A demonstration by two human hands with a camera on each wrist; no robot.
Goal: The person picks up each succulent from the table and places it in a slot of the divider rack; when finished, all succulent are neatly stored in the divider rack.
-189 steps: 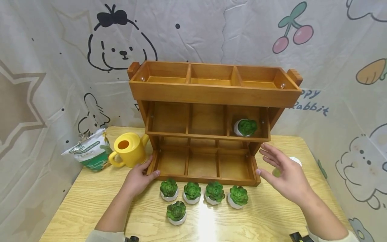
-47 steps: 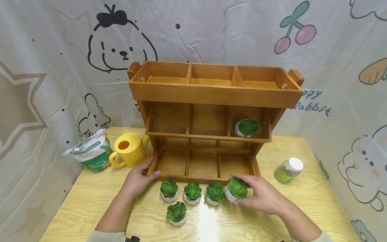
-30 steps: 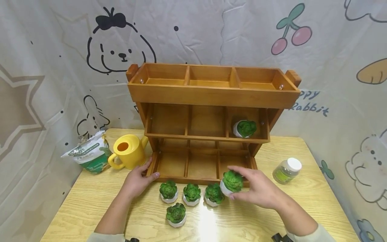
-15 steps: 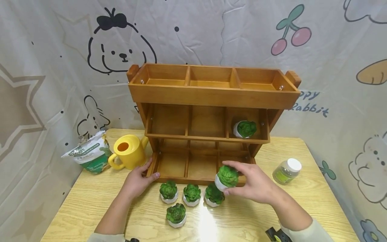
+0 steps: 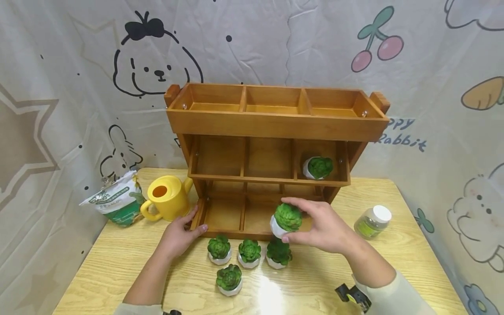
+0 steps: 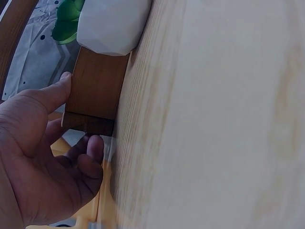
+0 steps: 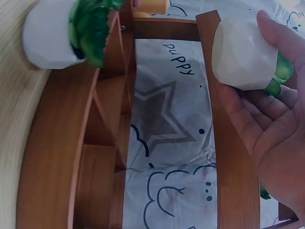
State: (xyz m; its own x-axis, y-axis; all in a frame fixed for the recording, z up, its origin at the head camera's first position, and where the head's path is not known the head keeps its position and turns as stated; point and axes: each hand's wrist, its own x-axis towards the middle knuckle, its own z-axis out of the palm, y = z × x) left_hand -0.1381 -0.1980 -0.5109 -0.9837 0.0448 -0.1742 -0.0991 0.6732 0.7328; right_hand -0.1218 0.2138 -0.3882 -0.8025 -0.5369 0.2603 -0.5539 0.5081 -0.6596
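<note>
Up from the bench [image 5: 315, 291] and a little to the left, one plant [image 5: 287, 218] had come away from the end of its row, the right hand [image 5: 324, 227] travelling with it, while the left hand [image 5: 182, 234] had stayed at its corner of the shelf [image 5: 275, 124].

From where I stood, the right hand was pinching the white pot between thumb and fingers, the green leaves showing against the lower tier [image 5: 223, 234]. The left hand gripped the shelf's lower left corner, thumb on the front, fingers curled at the side.

Just before the shelf stood a left plant [image 5: 219, 249], a centre plant [image 5: 249, 252] and a right plant [image 5: 278, 252], the last partly in shadow; nearer the person was a fourth plant [image 5: 229, 279]. Another, the tier plant [image 5: 319, 168], sat in the middle tier's right compartment.

Left of the shelf was a yellow watering can [image 5: 171, 201], with a bag [image 5: 118, 199] beyond it. Over on the right, apart from the shelf, stood a white-lidded jar [image 5: 372, 222]. Behind everything hung a printed curtain [image 5: 256, 43].
</note>
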